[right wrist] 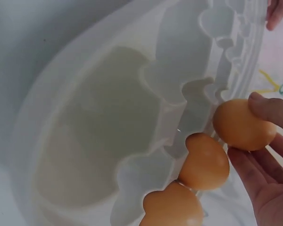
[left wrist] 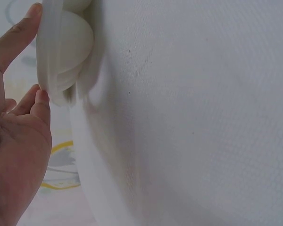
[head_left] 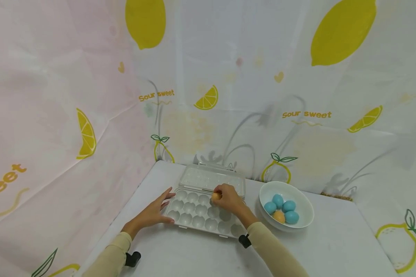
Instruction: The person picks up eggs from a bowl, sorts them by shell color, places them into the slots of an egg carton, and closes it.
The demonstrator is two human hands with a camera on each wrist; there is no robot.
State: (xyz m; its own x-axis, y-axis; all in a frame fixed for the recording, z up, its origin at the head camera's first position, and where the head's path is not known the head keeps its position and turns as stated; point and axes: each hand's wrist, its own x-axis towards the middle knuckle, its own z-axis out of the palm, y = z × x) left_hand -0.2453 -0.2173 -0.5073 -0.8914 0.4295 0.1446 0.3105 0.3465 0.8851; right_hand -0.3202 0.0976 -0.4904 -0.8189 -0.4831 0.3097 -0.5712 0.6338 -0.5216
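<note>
A white egg tray (head_left: 204,229) with rows of round cups lies on the table, its clear lid (head_left: 211,177) folded back behind it. My right hand (head_left: 230,199) pinches a brown egg (right wrist: 243,125) between thumb and fingers, over the back row. Two more brown eggs stand in neighbouring cups, a nearer egg (right wrist: 205,162) and a lower egg (right wrist: 173,207); in the head view the right hand hides them. My left hand (head_left: 151,212) is spread along the tray's left end, with thumb and fingertips (left wrist: 42,96) touching its rim.
Right of the tray stands a white bowl (head_left: 306,209) holding several blue eggs (head_left: 289,206) and one orange-brown egg (head_left: 279,216). A lemon-printed backdrop (head_left: 235,77) rises behind the table and along its left side.
</note>
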